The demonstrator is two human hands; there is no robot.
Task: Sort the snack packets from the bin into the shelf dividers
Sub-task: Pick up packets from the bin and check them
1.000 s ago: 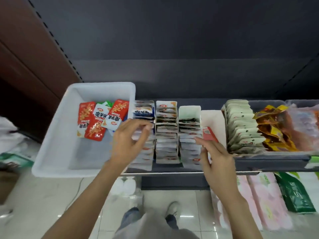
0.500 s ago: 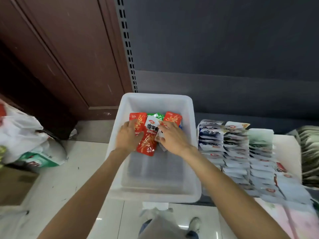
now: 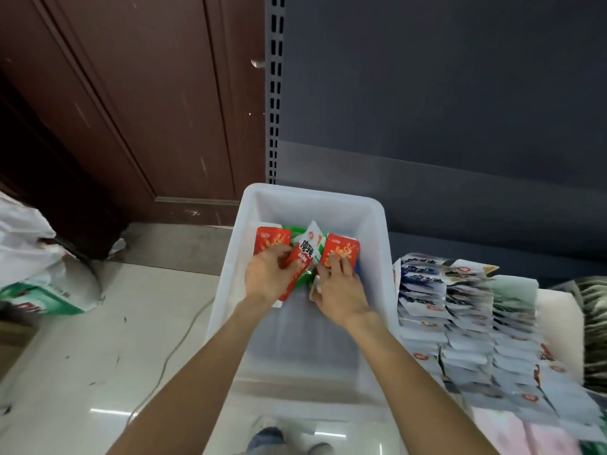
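1. Left hand [image 3: 267, 277]: fingers [image 3: 285, 254] curled, pinching the white-and-red packet [image 3: 307, 256] and tilting it up off the pile. The same hand rests on the left red packet [image 3: 272, 239].
2. Right hand [image 3: 341, 295]: fingers [image 3: 335, 264] bent and close together, pressing on the right red packet [image 3: 341, 249]. Thumb is under a packet edge; a full grip can't be confirmed.
3. Just beyond the fingers: a green packet [image 3: 290, 230] partly buried behind the pile. All remaining packets sit bunched at the far end of the white bin [image 3: 377, 231]; the near end holds none.
4. Right of the hands, outside the bin: the shelf dividers [image 3: 466, 316], rows already packed.
5. Risks, my read:
   - Overlapping glossy packets: lifting one likely drags a neighbour, which drops back or over the bin wall.
   - Grabbing mixed kinds together invites a wrong-row placement.
   - Rows are full, so forcing one in may buckle or dislodge others.
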